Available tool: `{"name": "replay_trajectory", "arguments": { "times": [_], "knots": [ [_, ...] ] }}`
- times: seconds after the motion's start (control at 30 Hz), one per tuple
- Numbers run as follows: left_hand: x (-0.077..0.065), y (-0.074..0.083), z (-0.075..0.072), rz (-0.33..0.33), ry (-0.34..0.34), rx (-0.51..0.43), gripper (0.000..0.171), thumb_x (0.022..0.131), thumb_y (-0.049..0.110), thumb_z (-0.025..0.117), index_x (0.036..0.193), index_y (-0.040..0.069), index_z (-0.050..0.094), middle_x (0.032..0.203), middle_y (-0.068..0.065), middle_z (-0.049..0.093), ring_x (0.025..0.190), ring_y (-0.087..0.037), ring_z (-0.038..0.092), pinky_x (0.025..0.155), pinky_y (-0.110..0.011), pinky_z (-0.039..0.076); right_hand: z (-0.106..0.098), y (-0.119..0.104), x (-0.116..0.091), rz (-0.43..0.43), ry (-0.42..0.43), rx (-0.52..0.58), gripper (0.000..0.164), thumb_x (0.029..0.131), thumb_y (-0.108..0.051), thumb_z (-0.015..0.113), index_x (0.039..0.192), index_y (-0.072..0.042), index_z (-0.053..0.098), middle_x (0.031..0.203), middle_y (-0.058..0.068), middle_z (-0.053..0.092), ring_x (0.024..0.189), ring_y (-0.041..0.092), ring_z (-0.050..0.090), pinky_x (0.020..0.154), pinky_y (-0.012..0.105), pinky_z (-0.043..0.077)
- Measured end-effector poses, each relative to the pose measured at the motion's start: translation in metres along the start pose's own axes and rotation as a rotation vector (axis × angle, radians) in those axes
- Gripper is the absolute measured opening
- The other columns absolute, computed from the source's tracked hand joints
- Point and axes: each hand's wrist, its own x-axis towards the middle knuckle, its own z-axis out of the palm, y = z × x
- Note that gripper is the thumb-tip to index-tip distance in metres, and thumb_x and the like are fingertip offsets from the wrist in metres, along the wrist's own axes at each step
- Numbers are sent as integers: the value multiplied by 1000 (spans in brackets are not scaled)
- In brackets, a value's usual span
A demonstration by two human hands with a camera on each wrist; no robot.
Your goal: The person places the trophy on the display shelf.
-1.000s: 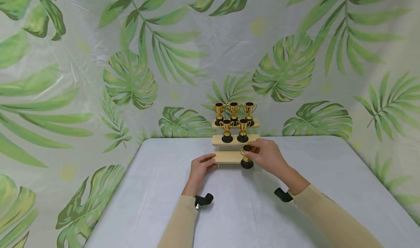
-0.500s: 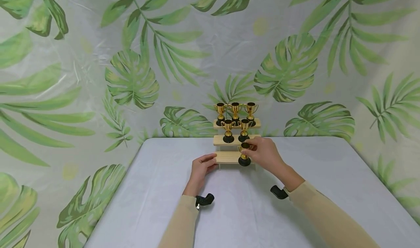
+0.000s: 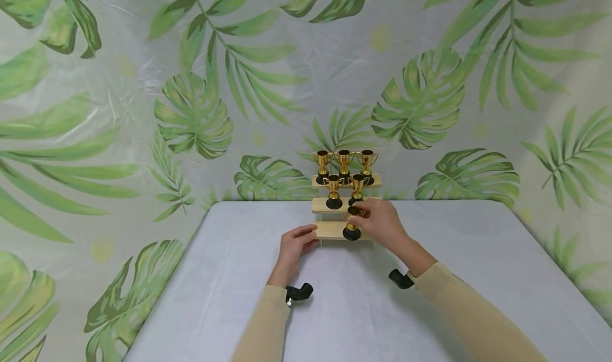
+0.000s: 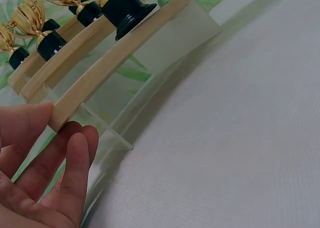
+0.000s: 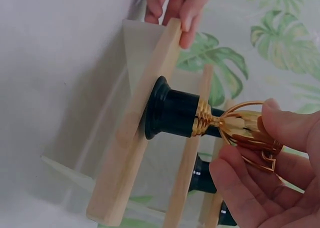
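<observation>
A small gold trophy cup [image 3: 351, 233] with a black base is at the bottom step of a three-step wooden shelf [image 3: 329, 229]. My right hand [image 3: 381, 222] pinches its gold bowl between thumb and fingers, as the right wrist view shows. There the black base [image 5: 175, 112] lies against the board near its front edge; whether its full weight rests there I cannot tell. My left hand [image 3: 292, 246] grips the left end of the bottom board [image 4: 95, 80], thumb above and fingers below. Two like trophies [image 3: 333, 194] stand on the middle step and three [image 3: 344, 162] on the top.
Clear plastic side supports [image 4: 107, 125] hold up the boards. The shelf stands towards the back of a table covered in a white cloth [image 3: 344, 309]. Behind it hangs a leaf-patterned curtain [image 3: 306, 75]. Each wrist wears a black camera mount [image 3: 300, 292].
My right hand has moved the trophy leftward along the bottom step, from near its right end towards the middle. My left hand keeps its grip on the board's left end.
</observation>
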Motion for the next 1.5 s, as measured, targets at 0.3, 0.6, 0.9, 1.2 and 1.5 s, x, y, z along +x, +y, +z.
{"name": "replay_trajectory", "arguments": {
  "times": [0.3,0.6,0.9,1.2,1.5],
  "knots": [
    [1,-2,0,4,-10,-9,28,89,9,77,116,3,75,120,-13,69,96,-20,71,90,-40,57,0,0,4,17,7,-7,52,84,-39,83,121,-3,73,87,2,69,72,15,63,60,34,54],
    [1,-4,2,8,2,-36,23,89,5,76,112,3,76,118,-14,69,95,-22,71,87,-38,59,0,1,7,33,-8,13,52,85,-40,82,122,-4,73,87,1,68,74,16,63,62,36,55],
    [0,0,3,5,-2,-43,23,89,4,75,112,3,76,117,-14,70,95,-22,72,88,-39,58,4,0,12,42,3,23,51,85,-39,82,122,-5,73,85,0,66,73,16,62,60,35,53],
    [-1,2,4,11,-4,-27,27,90,3,74,116,-1,73,120,-18,68,96,-24,71,91,-42,57,8,-1,12,63,-10,32,52,85,-39,82,123,-5,72,89,4,68,74,17,62,60,34,52],
    [-1,3,3,17,8,-1,25,90,5,74,114,1,75,116,-13,70,94,-21,72,86,-37,59,14,4,16,66,3,42,52,88,-41,79,125,-6,71,87,3,67,73,17,61,60,34,51]
  ]
}}
